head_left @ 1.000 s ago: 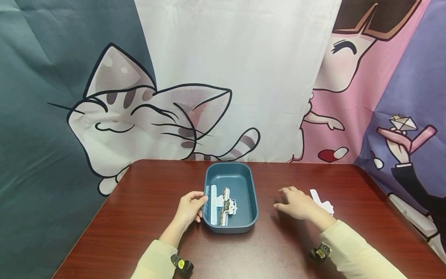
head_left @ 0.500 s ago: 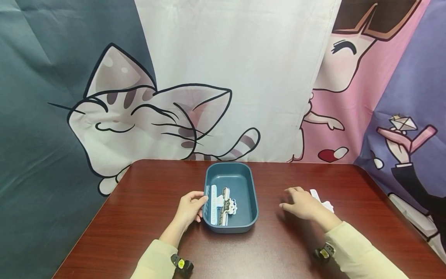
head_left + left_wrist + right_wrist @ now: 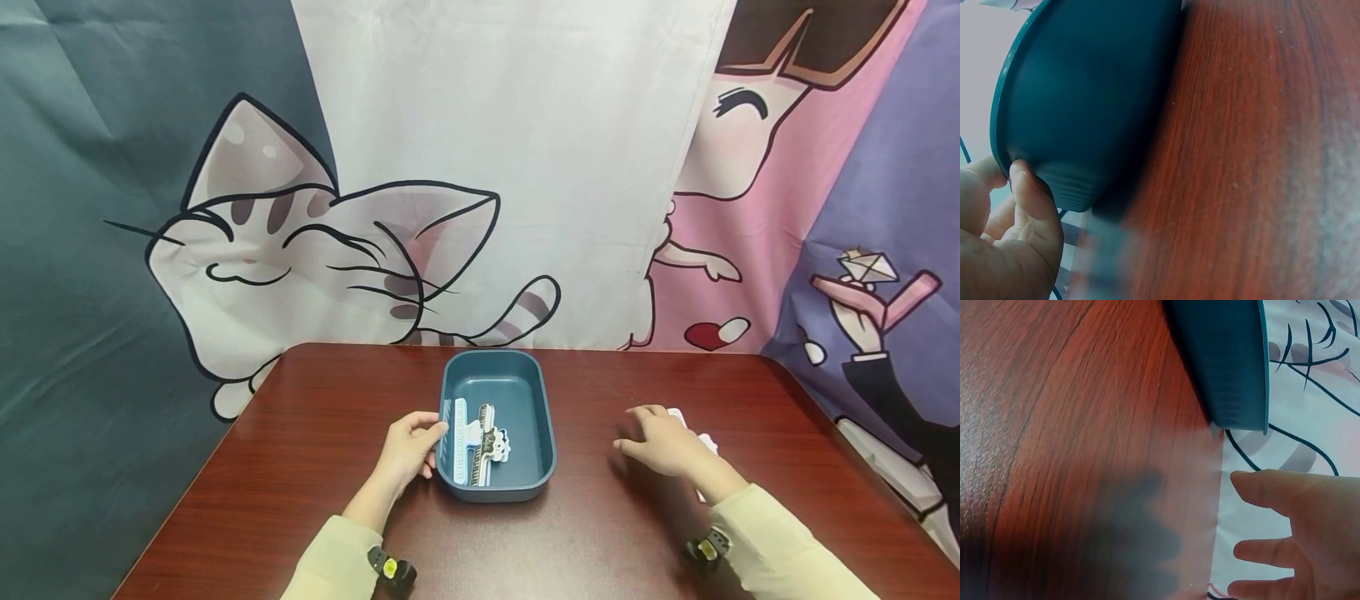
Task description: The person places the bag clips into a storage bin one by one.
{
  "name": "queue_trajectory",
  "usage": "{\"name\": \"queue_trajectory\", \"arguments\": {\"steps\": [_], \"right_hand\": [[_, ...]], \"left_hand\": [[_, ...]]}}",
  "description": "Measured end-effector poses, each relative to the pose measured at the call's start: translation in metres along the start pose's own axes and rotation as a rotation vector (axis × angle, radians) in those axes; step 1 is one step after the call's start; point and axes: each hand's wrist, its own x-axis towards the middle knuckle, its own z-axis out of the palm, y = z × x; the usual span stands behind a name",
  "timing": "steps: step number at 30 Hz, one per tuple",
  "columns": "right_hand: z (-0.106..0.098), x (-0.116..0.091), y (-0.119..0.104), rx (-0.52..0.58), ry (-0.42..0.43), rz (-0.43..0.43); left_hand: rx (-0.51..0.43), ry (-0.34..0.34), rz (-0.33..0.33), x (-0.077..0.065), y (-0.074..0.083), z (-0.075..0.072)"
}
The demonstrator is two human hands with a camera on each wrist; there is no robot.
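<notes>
My left hand (image 3: 408,447) grips the left rim of a dark blue rectangular bin (image 3: 497,494), the thumb on one side of the wall in the left wrist view. Inside the bin lie a light blue and white ruler clip (image 3: 460,450) and a black and white patterned ruler clip (image 3: 483,460), side by side at the left. My right hand (image 3: 666,444) hovers above the table to the right of the bin, fingers spread and holding nothing. It partly covers a white clip (image 3: 707,442) on the table; the rest of that clip is hidden.
The dark red wooden table (image 3: 315,400) reaches back to a printed cloth backdrop (image 3: 495,100) with a cartoon cat. A small black device (image 3: 393,571) is strapped to the left wrist, and another (image 3: 707,550) to the right.
My right hand has moved to the right, away from the bin, and now covers more of the white clip. The left hand and the bin have stayed in place.
</notes>
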Motion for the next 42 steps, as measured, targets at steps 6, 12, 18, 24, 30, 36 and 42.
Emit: {"name": "queue_trajectory", "arguments": {"steps": [6,12,18,24,30,36,42], "right_hand": [[0.0,-0.002,0.007,-0.006,0.016,0.005],[-0.001,-0.004,0.012,-0.016,-0.007,0.076],[0.0,-0.006,0.017,-0.007,-0.027,0.113],[0.002,-0.008,0.022,0.001,-0.02,0.125],[0.004,-0.009,0.027,0.003,-0.02,0.145],[0.003,-0.011,0.028,0.009,-0.034,0.154],[0.004,-0.011,0.032,0.009,-0.035,0.155]], "left_hand": [[0.005,-0.003,-0.002,-0.006,0.007,0.0],[-0.001,0.0,0.004,-0.005,0.005,0.0],[-0.005,0.014,0.017,-0.006,0.004,0.002],[-0.007,0.004,0.015,-0.005,0.004,0.002],[-0.005,0.004,-0.004,0.003,-0.005,0.0],[0.003,0.021,0.003,0.016,-0.023,-0.001],[0.008,0.024,0.0,0.017,-0.024,-0.001]]}}
